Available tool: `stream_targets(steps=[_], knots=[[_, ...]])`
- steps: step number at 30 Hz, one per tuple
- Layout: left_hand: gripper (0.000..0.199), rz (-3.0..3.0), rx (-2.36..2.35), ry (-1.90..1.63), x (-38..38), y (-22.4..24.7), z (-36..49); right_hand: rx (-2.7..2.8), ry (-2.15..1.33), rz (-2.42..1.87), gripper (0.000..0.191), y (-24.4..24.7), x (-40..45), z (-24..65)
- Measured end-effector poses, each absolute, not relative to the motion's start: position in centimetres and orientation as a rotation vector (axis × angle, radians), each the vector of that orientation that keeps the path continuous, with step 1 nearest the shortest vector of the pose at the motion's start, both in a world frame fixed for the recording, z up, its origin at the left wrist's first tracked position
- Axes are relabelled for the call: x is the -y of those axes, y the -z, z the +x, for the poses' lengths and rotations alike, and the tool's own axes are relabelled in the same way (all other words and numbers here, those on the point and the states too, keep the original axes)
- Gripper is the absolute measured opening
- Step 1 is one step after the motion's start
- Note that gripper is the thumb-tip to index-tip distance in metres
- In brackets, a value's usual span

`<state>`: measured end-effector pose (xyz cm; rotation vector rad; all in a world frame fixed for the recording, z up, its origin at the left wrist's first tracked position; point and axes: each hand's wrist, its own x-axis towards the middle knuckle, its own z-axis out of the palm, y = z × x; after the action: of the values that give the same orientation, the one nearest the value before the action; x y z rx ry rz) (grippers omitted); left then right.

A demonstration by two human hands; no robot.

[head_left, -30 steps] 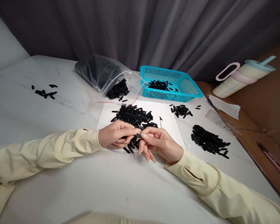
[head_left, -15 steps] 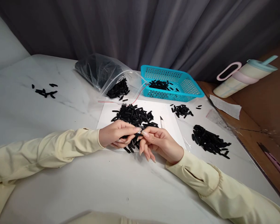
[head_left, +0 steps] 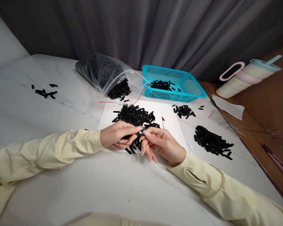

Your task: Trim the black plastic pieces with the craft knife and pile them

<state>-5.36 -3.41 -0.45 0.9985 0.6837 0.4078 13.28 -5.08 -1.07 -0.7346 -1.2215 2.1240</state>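
Note:
Over the near part of a pile of small black elongated pieces (head_left: pixel 134 114), my two hands meet fingertip to fingertip. My left hand (head_left: pixel 120 134) is closed, its thumb and forefinger pinched at one end of a small black elongated piece (head_left: pixel 139 134). From the other side, my right hand (head_left: pixel 161 142) pinches near the same piece with thumb and forefinger, while its other fingers curl loosely below. Fingertips cover most of the piece. Under the pile lies a white sheet of paper (head_left: pixel 172 125), with a dark-tipped white pen-like tool (head_left: pixel 163 123) to the right.
Behind the pile, a clear zip bag (head_left: pixel 103 73) spills black pieces beside a blue basket (head_left: pixel 176 95) holding more. Further piles (head_left: pixel 211 141) lie right, with a few scattered pieces (head_left: pixel 46 93) far left. A tumbler (head_left: pixel 240 81) and a pink-handled tool (head_left: pixel 278 164) are at the right.
The hands stay almost in place. A small turn of the fingertips brings more of the black piece into sight between them.

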Motion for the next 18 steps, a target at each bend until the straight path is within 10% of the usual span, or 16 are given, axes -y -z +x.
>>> stream_targets(steps=[18], knots=[[0.041, 1.017, -0.685, -0.406, 3.44, 0.43, -5.27, 1.234, -2.121, -0.767, 0.023, 0.81, 5.12, 13.21]])
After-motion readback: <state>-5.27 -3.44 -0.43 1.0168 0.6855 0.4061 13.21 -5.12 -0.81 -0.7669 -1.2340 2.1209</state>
